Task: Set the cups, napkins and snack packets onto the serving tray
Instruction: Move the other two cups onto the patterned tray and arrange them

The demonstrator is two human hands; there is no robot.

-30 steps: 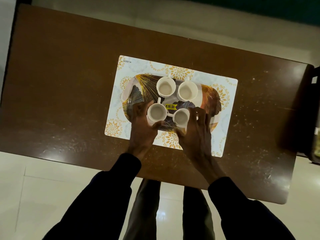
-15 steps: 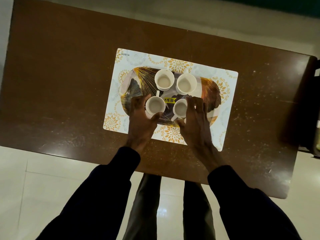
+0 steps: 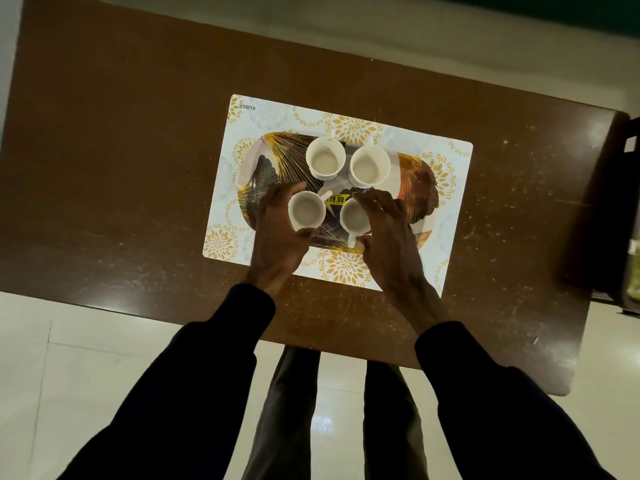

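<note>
An oval serving tray [image 3: 419,181] with a gold leaf pattern lies on a white placemat [image 3: 273,116]. Several white cups stand on it. Two stand free at the back: the back left cup [image 3: 325,161] and the back right cup [image 3: 369,167]. My left hand [image 3: 277,237] wraps the front left cup [image 3: 307,209], thumb and fingers on its sides. My right hand [image 3: 388,237] curls around the front right cup [image 3: 354,216], partly covering it. A yellow price sticker [image 3: 335,199] shows between the front cups. No napkins or snack packets are in view.
The placemat sits on a brown wooden table [image 3: 138,150] whose near edge runs just behind my wrists. A dark object [image 3: 623,209], perhaps a chair, stands past the table's right end. Pale floor tiles [image 3: 52,358] and my legs show below.
Both hands stayed on the front cups. The right cup turned so its handle now points toward me. The view shifted a little.
</note>
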